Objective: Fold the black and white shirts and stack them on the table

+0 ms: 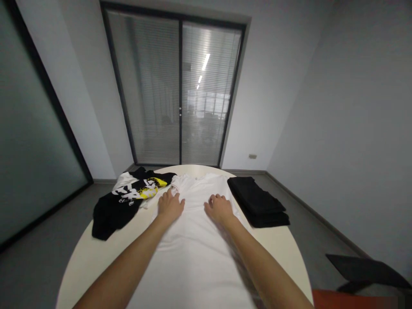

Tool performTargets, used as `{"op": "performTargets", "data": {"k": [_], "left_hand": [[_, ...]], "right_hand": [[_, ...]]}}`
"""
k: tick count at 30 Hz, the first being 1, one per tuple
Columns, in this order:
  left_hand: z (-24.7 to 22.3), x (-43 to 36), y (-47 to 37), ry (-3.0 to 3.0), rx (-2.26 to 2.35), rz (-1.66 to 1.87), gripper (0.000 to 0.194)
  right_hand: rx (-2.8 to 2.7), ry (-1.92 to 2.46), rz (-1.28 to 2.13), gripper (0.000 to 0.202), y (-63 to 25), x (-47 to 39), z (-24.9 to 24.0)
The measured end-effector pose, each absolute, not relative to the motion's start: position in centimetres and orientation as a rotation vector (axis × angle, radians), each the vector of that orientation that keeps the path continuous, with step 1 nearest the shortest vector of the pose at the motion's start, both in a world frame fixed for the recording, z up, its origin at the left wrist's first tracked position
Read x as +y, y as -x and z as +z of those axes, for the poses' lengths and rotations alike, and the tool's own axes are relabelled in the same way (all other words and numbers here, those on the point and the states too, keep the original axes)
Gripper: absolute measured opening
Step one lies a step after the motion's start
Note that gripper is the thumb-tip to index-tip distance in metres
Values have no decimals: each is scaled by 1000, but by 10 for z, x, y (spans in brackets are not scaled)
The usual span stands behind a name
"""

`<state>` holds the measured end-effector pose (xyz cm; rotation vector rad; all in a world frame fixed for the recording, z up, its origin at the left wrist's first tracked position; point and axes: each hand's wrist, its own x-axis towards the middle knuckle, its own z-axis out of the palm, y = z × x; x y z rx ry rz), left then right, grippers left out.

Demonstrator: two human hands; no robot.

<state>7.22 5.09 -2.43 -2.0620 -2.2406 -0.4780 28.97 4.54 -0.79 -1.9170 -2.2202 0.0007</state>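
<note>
A white T-shirt [199, 240] is spread over the middle of the table, collar toward the far edge, with soft creases across it. My left hand [170, 207] rests on its left side below the sleeve, fingers apart and thumb pointing inward. On the right side of the shirt lies my right hand [219, 209], its fingers slightly bent and the thumb apart from them. No cloth shows gripped in either hand, though the right fingertips are partly hidden.
A crumpled black garment with white and yellow print [128, 201] overhangs the left edge of the round cream table [289, 262]. Folded black clothes [257, 204] are stacked at the right. A dark chair part [367, 270] stands beyond the table, lower right. Glass doors [180, 86] are behind.
</note>
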Motion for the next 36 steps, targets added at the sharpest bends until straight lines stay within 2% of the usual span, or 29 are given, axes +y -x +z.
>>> {"op": "performTargets", "data": {"k": [7, 13, 17, 19, 24, 31, 36], "left_hand": [[-34, 80, -53, 1945, -2260, -784, 49], [-28, 113, -29, 1699, -2406, -1060, 47], [-29, 106, -46, 1643, -2402, -1110, 63], [-31, 92, -65, 1677, -2306, -1040, 74], [-42, 64, -94, 2078, -1928, -721, 58], [-55, 56, -76, 2129, -2186, -359, 65], [-46, 44, -75, 2004, -2359, -190, 65]], "right_hand": [[-2138, 1812, -53, 34, -295, 54, -23], [-2176, 1768, 39, 49, -300, 54, -36], [-2215, 1749, 57, 58, -300, 53, -40], [-2221, 1745, 69, 59, -300, 53, -41], [-2198, 1738, 104, 59, -300, 50, -38], [-2264, 1745, 175, 69, -297, 39, -37], [-2304, 1780, 208, 76, -287, 22, -40]]}}
